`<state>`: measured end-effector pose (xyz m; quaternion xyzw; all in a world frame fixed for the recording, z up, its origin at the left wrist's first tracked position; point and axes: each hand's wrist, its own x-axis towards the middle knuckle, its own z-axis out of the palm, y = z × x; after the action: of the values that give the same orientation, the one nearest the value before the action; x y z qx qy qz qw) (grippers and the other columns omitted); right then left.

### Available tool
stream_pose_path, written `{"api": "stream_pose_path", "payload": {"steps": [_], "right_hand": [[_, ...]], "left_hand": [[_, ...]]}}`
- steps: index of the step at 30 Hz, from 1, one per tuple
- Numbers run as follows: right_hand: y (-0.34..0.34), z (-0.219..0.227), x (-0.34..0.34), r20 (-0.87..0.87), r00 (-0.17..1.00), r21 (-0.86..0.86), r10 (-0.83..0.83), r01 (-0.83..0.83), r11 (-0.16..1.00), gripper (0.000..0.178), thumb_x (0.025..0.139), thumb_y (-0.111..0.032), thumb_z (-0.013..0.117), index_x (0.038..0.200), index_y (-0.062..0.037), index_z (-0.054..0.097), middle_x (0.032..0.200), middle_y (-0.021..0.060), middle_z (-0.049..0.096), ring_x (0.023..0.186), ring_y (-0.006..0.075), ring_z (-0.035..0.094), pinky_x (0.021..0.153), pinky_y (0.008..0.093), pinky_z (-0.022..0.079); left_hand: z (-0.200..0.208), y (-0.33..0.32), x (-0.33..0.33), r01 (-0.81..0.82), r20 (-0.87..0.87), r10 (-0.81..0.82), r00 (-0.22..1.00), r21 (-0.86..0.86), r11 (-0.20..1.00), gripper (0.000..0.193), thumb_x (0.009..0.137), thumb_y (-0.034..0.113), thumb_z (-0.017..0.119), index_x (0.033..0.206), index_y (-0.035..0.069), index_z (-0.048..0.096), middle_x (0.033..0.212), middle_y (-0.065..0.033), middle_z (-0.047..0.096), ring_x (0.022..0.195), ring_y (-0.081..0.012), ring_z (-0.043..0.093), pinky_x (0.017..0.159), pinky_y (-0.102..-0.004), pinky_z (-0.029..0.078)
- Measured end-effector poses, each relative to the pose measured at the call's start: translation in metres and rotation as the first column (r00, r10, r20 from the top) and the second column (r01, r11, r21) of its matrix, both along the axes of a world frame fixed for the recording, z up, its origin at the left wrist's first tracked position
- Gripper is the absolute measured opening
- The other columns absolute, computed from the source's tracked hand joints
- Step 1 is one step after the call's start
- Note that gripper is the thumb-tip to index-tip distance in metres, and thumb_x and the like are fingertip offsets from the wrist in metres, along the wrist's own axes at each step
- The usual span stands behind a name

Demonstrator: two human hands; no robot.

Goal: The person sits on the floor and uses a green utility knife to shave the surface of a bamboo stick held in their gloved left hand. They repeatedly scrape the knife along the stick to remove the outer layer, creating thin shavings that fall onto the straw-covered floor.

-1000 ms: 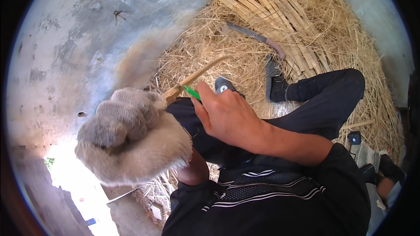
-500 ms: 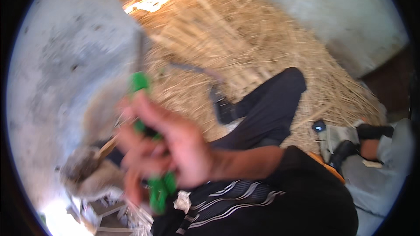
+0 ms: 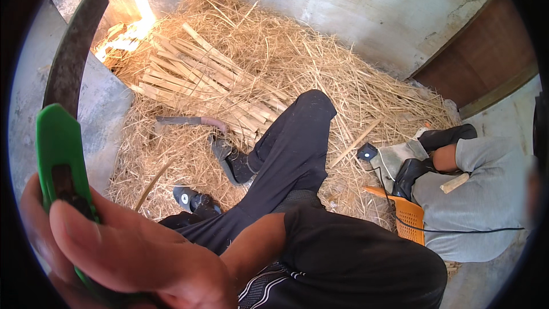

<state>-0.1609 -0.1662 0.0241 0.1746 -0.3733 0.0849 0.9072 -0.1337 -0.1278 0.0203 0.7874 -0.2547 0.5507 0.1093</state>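
Note:
My right hand (image 3: 154,246) is raised close at the lower left. Its thumb and fingers are wrapped around the green handle (image 3: 60,143) of a knife. The knife's long, dark, slightly curved blade (image 3: 74,51) points up toward the upper left. The lower part of the handle is hidden by the hand. Fingers at the far left edge, behind the handle, look like those of the same hand. My left hand does not show. Nearest beyond the knife are the straw and a thin curved strip (image 3: 153,186) standing out of it.
Loose straw (image 3: 274,34) covers the floor, with flat split strips (image 3: 189,74) piled on it. A second blade with a brown handle (image 3: 191,121) lies beside my dark shoe (image 3: 231,160). A person in grey (image 3: 474,206) sits at the right by an orange perforated plastic piece (image 3: 410,220).
My right hand and the green-handled knife have moved left and nearer, and the blade now shows clearly. The view has shifted, bringing more of the straw and the person at right into sight.

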Motion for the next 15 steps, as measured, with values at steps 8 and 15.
{"api": "stream_pose_path", "payload": {"steps": [8,15], "right_hand": [[0.009,-0.003,0.01,0.031,0.999,-0.002,-0.005,0.005,1.0,0.028,0.101,-0.042,0.044,0.094,-0.0143,0.044,0.058,-0.0042,0.033,0.039,0.0059,0.035,0.04,0.0276,0.044],[0.008,-0.005,0.019,0.047,0.998,-0.01,-0.041,0.041,0.999,0.028,0.101,-0.041,0.044,0.093,-0.0141,0.044,0.057,-0.0042,0.034,0.039,0.0056,0.035,0.038,0.0261,0.042]], "left_hand": [[0.004,0.002,0.005,-0.054,0.112,0.033,0.993,0.193,0.98,0.017,0.096,0.007,0.057,0.108,-0.003,0.063,0.104,-0.0134,0.068,0.088,-0.0227,0.068,0.084,-0.0301,0.057],[-0.004,0.0,0.012,-0.041,0.095,0.028,0.995,0.14,0.989,0.017,0.096,0.012,0.055,0.106,-0.001,0.062,0.102,-0.014,0.065,0.089,-0.0233,0.065,0.078,-0.0305,0.054]]}}
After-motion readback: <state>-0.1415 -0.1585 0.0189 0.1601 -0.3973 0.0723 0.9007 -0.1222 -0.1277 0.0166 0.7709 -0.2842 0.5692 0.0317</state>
